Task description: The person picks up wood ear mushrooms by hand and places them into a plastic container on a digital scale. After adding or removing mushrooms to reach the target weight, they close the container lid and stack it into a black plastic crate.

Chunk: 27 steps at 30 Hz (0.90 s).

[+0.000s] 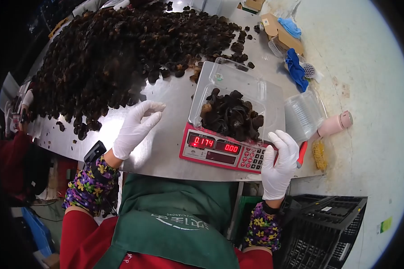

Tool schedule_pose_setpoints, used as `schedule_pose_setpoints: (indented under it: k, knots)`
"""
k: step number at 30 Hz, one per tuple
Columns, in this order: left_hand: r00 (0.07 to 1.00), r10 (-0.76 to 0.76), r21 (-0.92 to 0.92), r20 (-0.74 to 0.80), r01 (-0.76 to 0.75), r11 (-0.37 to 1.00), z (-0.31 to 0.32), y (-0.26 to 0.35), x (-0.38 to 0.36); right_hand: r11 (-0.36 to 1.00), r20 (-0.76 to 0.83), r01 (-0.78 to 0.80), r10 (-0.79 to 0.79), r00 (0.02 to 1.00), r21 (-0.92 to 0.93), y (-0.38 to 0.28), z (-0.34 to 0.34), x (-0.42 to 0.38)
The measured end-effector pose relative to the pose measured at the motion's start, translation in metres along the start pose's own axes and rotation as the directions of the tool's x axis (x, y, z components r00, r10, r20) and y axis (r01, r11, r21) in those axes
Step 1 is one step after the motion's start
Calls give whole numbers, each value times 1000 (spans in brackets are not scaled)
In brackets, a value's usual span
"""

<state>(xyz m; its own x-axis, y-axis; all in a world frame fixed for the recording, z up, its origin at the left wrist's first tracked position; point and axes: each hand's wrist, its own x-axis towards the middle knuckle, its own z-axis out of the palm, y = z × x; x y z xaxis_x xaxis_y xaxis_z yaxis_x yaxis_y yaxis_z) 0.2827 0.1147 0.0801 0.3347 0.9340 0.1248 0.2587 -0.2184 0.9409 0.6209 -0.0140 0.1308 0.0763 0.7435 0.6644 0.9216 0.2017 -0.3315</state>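
Observation:
A red digital scale [213, 157] stands near the table's front edge, its display lit with 0.174 and 0.00. On its plate rests a clear plastic clamshell box [244, 80], lid folded back, filled with black wood ear mushrooms [233, 115]. My left hand [138, 127], in a white glove, hovers left of the scale with thumb and fingers apart and nothing in them. Also gloved, my right hand [280, 163] is at the scale's right front corner, close to the box; its fingers are curved and apart, holding nothing. A red-orange handle [302, 154] lies beside it.
A large heap of wood ear mushrooms [103, 58] covers the metal table's left and back. At right are stacked clear boxes [303, 112], a pink bottle [334, 125], a blue cloth [296, 69] and a cardboard box [280, 33]. Black crates [323, 228] stand below. Another person's gloved hand [27, 97] shows far left.

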Motion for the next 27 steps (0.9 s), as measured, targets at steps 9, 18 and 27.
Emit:
schedule_pose_setpoints:
  k: [9,18,27]
  knots:
    - [958,-262,-308,118,286,907,26,27,-3,915,45,-254,253,966,312,32,-4,46]
    - [896,-396,-463,201,443,768,78,51,26,-248,815,-781,270,512,573,126,76,121]
    - [794,-432,-651,427,602,463,53,54,25,808,398,-377,194,897,454,41,7,53]
